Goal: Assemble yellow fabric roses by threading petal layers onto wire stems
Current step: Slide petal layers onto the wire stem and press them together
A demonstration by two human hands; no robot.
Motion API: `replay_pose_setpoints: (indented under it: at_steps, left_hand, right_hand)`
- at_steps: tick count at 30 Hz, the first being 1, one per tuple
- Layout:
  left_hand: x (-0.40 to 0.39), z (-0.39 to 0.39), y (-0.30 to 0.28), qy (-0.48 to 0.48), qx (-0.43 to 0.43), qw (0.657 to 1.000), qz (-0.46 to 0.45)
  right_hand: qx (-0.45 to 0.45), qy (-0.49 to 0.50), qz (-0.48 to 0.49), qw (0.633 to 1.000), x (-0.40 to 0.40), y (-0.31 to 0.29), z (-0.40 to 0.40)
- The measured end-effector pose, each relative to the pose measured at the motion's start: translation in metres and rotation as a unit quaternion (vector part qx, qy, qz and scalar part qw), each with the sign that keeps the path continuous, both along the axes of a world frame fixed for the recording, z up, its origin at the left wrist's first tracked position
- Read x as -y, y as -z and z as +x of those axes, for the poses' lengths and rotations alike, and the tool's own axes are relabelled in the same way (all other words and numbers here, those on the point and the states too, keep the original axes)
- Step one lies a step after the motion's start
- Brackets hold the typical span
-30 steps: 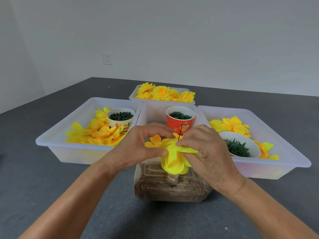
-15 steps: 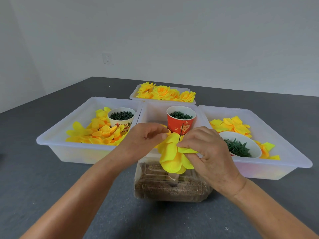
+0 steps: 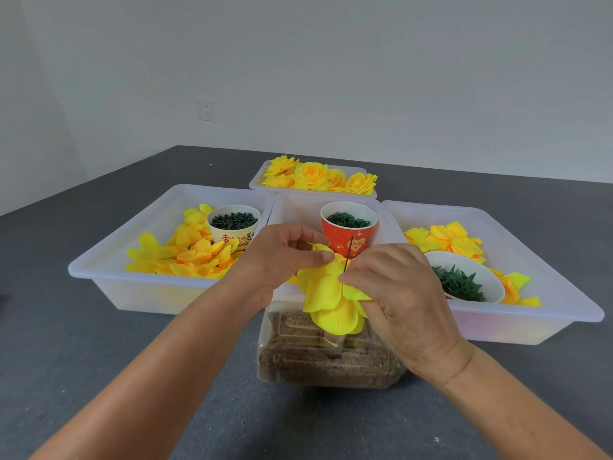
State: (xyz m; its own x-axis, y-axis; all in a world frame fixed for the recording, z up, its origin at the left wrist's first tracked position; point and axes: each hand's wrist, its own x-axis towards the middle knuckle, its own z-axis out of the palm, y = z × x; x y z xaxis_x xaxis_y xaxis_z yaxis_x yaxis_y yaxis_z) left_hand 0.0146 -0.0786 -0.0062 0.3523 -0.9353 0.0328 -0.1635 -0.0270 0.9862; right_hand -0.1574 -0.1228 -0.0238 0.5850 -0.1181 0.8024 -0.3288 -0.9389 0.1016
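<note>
Petals: yellow petal layers (image 3: 326, 293) sit threaded on the wire (image 3: 348, 252) at the centre of the view, above the clear box of brown grit (image 3: 328, 360) that holds the wire upright.
Left hand: left hand (image 3: 282, 257) pinches the top layer's edge at 10 o'clock of the wire, thumb and fingers curled on the fabric.
Right hand: right hand (image 3: 398, 290) pinches the layer at 3 o'clock, fingertips just beside the wire.
Change: since half a second ago the hands have drawn closer together and the petals hang lower over the box; more bare wire shows above them.
Red cup: red cup (image 3: 348, 232) of green rings stands at 12 o'clock behind the wire.
Trays: left tray (image 3: 99, 270) at 10 o'clock holds loose petals and a white cup (image 3: 234, 227); right tray (image 3: 564, 293) at 2 o'clock holds petals and a bowl (image 3: 464, 280) of green leaves.
Roses: finished roses (image 3: 318, 175) fill the far tray at 12 o'clock.
Bench: grey bench (image 3: 83, 360) carries everything.
</note>
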Motion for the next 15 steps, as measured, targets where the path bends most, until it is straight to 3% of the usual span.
replay_pose_setpoints:
  at_steps: [12, 15]
  left_hand:
    - [0.0056, -0.0061, -0.0009, 0.021, 0.051, 0.997, 0.048]
    - [0.0048, -0.0073, 0.0001, 0.041, 0.076, 0.995, 0.053]
  right_hand:
    - [-0.112, 0.013, 0.005, 0.994, -0.0055, -0.0091, -0.0062]
    - [-0.137, 0.017, 0.047, 0.989, -0.0077, -0.01, -0.0087]
